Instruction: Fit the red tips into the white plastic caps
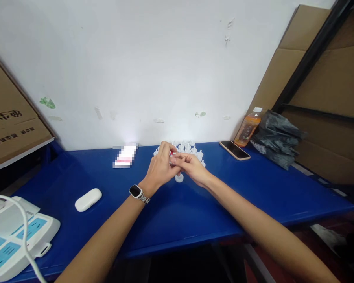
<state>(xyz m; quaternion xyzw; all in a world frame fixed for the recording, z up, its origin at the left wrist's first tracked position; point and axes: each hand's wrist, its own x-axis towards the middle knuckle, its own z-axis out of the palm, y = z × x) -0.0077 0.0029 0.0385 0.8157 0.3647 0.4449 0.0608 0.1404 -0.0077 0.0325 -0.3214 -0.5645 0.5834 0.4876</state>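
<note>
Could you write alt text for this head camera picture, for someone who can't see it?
A person's left hand and right hand meet over a cluster of small white plastic caps on a glossy blue table, pinching a tiny part between them. A white oval earbud case lies left, a dark smartphone right.

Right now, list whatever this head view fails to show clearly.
- Small red-and-white piece: mostly covered by the left hand and right hand; shape unclear.
- White plastic parts: too small, partly behind the hands.
- Card: blurred out.
- White device: cut by the left edge.
- Bottle label: too small.
</note>
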